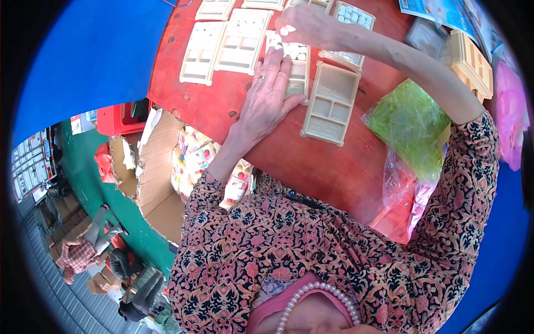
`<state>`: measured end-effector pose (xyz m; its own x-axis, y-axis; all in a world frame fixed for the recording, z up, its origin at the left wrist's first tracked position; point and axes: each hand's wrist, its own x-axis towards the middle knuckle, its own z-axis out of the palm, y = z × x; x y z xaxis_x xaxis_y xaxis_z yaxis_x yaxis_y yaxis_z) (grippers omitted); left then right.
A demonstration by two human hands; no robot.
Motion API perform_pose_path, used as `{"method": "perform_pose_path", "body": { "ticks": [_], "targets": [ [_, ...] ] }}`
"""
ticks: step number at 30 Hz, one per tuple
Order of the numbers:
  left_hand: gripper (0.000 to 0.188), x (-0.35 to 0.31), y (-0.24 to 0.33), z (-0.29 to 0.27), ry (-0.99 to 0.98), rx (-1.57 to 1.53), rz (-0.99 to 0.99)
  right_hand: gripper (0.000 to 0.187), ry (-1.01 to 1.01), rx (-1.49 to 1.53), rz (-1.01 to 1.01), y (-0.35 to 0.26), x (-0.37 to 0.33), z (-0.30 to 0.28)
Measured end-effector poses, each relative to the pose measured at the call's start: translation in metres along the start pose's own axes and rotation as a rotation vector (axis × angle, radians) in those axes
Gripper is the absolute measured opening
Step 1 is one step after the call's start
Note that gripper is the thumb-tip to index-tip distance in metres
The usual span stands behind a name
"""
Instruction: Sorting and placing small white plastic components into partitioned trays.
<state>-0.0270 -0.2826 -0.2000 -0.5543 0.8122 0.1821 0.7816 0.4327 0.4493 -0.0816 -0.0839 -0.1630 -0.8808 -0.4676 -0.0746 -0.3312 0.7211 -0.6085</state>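
My left hand (pixel 267 94) lies stretched out, fingers together and thumb apart, over the left side of a cream compartment tray (pixel 297 75). Its fingertips touch small white rounded pieces (pixel 300 52) at the tray's upper part. Just beyond, my right hand (pixel 308 26) is curled, with a few white pieces (pixel 287 29) showing at its fingers. Left of my hands, another cream tray (pixel 243 42) has white pieces in its upper compartment. An empty cream tray (pixel 332 103) rests nearer to me on the right. Beyond my right forearm, a tray (pixel 355 15) holds pale bluish-white pieces.
A bag of green shreds (pixel 411 125) lies right on the red table (pixel 334 172). Stacked cream trays (pixel 469 61) and a pink plastic bag (pixel 509 106) are farther right. Below the table's left edge stands a cardboard box (pixel 161 161) of printed packets. People work in the background, lower left.
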Motion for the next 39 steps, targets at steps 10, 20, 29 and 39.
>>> {"method": "perform_pose_path", "body": {
  "ticks": [10,20,29,39],
  "targets": [
    [0.078,0.0,0.002,-0.002,0.011,-0.042,0.011,0.039,-0.095,0.005,0.031,0.026,0.016,-0.007],
    [0.079,0.025,-0.009,-0.002,-0.021,0.121,0.055,0.048,-0.163,0.021,0.062,0.049,0.005,-0.01],
    [0.077,0.025,-0.005,0.0,-0.026,0.087,0.004,0.025,0.527,-0.069,-0.374,0.073,-0.024,0.03],
    [0.08,0.031,-0.007,-0.002,-0.146,0.198,0.06,0.031,0.091,0.386,0.105,0.051,-0.032,-0.024]
  ]
}}
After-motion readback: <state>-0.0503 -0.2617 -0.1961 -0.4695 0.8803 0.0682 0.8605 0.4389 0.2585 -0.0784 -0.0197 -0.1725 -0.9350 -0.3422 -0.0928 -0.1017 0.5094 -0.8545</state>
